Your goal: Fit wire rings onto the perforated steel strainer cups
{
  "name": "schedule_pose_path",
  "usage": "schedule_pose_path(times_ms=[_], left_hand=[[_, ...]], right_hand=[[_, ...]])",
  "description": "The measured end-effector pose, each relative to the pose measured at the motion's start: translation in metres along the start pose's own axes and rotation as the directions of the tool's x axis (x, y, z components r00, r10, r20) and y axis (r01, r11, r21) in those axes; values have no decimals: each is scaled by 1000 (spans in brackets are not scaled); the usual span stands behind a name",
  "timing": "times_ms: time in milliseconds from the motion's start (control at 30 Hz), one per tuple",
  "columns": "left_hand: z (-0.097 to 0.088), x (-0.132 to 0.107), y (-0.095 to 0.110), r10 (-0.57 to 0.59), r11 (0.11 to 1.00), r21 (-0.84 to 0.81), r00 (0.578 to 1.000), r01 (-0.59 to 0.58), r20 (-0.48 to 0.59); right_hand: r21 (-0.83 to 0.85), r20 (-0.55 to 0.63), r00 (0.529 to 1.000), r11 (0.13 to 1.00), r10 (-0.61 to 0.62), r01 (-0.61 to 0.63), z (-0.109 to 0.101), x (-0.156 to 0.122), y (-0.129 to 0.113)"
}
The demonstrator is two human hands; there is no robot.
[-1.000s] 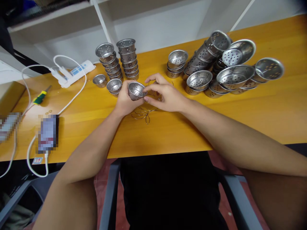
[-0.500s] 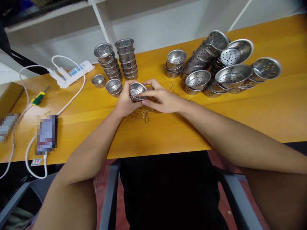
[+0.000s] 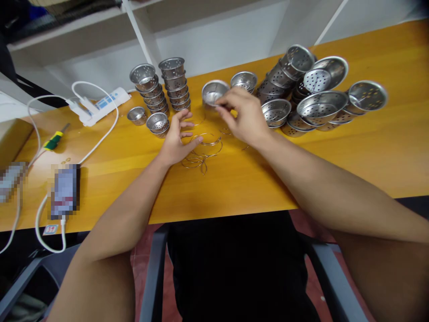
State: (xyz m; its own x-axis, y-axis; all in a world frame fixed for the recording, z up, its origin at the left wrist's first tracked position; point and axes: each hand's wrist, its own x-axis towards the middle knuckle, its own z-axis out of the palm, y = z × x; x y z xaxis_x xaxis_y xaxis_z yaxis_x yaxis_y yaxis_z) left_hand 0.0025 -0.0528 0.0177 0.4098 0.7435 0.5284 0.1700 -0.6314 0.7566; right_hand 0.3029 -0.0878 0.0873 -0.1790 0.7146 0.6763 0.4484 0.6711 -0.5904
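Observation:
My right hand (image 3: pixel 239 112) pinches the near rim of a perforated metal cup (image 3: pixel 214 93), which is beyond the middle of the table; whether its base touches the wood I cannot tell. Lower left of it, my left hand (image 3: pixel 179 136) is empty, fingers apart and curved. Several thin wire rings (image 3: pixel 201 158) lie loose beside the left thumb. A small perforated cup set (image 3: pixel 158 123) stands just left of my left hand. Another metal cup (image 3: pixel 244 80) is right behind my right hand, which partly hides it.
Two tall cup stacks (image 3: pixel 172 82) stand at the back left, with a single small cup (image 3: pixel 136 115) nearby. Many larger cups (image 3: pixel 321 107) crowd the right, some stacks leaning. A power strip (image 3: pixel 105 107), a screwdriver (image 3: pixel 53 141) and a phone (image 3: pixel 65 192) with white cables lie left.
The cup that was between both hands has moved away from me and slightly right in my right hand. My left hand has let go of it and opened.

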Motion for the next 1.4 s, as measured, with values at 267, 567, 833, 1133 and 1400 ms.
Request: schedule_pose_path(times_ms=[267, 567, 833, 1133, 1400], left_hand=[[0, 0, 13, -89, 996, 2, 995, 89, 34], [-1, -1, 11, -27, 1000, 16, 999, 26, 41], [-1, 0, 12, -70, 997, 30, 997, 69, 41], [-5, 0, 15, -30, 998, 56, 995, 25, 98], [-7, 0, 16, -22, 997, 76, 995, 15, 98]], right_hand=[[169, -281, 955, 984, 97, -50, -16, 9, 57], [-79, -241, 969, 993, 61, -82, -17, 4, 73], [-91, -287, 958, 994, 27, -55, -12, 6, 71], [-360, -63, 971, 902, 229, -237, -22, 5, 24], [-407, 13, 962, 880, 272, -243, -24, 7, -14]])
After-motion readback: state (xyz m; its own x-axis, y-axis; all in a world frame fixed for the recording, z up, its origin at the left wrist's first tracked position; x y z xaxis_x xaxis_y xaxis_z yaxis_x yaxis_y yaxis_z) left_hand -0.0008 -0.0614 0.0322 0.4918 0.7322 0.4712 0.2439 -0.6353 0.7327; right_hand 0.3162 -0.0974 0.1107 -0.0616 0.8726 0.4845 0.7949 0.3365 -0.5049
